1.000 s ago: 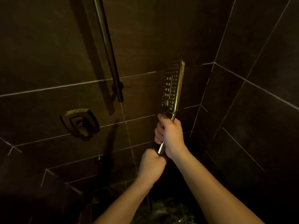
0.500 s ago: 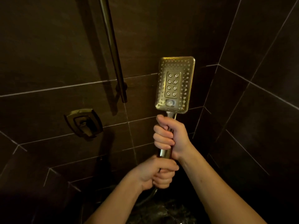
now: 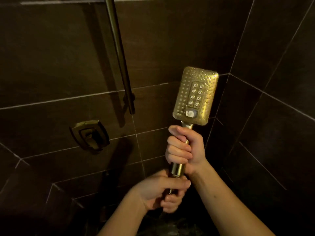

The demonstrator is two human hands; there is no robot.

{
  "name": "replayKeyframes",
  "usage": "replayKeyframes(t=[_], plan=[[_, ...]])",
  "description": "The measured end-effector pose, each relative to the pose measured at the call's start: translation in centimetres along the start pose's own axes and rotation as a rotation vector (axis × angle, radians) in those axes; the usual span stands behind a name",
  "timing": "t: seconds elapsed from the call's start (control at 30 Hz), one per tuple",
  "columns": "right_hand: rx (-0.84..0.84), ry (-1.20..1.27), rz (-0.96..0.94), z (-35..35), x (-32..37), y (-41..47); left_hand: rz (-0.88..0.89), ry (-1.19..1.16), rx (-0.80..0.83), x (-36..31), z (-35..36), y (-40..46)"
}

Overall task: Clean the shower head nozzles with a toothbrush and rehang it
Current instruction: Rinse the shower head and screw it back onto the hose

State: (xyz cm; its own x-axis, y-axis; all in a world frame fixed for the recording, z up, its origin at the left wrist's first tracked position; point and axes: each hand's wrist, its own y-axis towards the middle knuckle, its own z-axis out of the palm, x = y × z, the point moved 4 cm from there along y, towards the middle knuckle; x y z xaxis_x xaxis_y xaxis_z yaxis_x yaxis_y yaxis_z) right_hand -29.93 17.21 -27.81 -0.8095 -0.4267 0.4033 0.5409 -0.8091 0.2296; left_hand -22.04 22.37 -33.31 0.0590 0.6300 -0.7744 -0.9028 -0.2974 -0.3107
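A gold rectangular shower head [image 3: 195, 95] stands upright in front of the dark tiled wall, its wet nozzle face turned toward me. My right hand [image 3: 185, 147] grips its handle just below the head. My left hand [image 3: 163, 191] grips the bottom end of the handle, where the hose joins; the hose itself is hidden in the dark below. No toothbrush is visible.
A slide bar [image 3: 119, 53] runs down the wall left of the head and ends at its lower mount [image 3: 130, 99]. A square gold valve handle [image 3: 89, 134] sits lower left. The shower's corner lies right of the head. The wet floor shows dimly below.
The shower head has turned from edge-on to face me and tilted slightly right. My left hand has shifted its grip at the handle's base.
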Motion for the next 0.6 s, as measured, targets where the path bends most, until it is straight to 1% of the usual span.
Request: replayKeyframes(t=[0.03,0.07,0.1,0.13,0.2,0.27,0.33,0.4,0.43,0.47,0.5,0.53,0.6], plan=[[0.041,0.028,0.018,0.2,-0.1,0.1,-0.002,-0.068,0.11,0.3,0.6,0.3],[0.068,0.048,0.036,0.4,-0.1,0.1,-0.011,-0.104,0.179,0.4,1.2,0.6],[0.08,0.062,0.057,0.5,-0.1,0.1,-0.031,-0.107,0.187,0.5,1.5,1.1],[0.076,0.068,0.079,0.4,0.0,0.1,-0.06,-0.091,0.126,0.6,1.6,1.5],[0.021,0.023,0.102,-0.1,0.7,0.0,-0.092,0.007,-0.127,0.5,1.2,2.3],[-0.079,-0.058,0.092,-0.7,1.4,-0.1,-0.055,0.111,-0.369,0.1,0.8,2.3],[-0.236,-0.184,0.035,-1.0,1.9,0.0,-0.011,0.169,-0.567,-0.3,-0.1,2.5],[-0.451,-0.398,-0.082,-1.0,2.1,0.0,0.016,0.277,-0.752,-1.0,-1.1,2.6],[-0.524,-0.501,-0.144,-0.9,2.2,-0.1,0.032,0.338,-0.81,-1.3,-1.5,2.5],[-0.547,-0.559,-0.185,-0.7,2.2,0.0,0.045,0.382,-0.823,-1.6,-1.7,2.3],[-0.523,-0.561,-0.2,-0.4,2.3,0.2,0.057,0.384,-0.777,-1.9,-1.7,2.1],[-0.464,-0.52,-0.184,0.0,2.4,0.4,0.063,0.342,-0.678,-2.1,-1.4,1.9],[-0.288,-0.374,-0.072,1.0,2.5,0.9,0.061,0.193,-0.41,-2.4,-0.8,1.5]])
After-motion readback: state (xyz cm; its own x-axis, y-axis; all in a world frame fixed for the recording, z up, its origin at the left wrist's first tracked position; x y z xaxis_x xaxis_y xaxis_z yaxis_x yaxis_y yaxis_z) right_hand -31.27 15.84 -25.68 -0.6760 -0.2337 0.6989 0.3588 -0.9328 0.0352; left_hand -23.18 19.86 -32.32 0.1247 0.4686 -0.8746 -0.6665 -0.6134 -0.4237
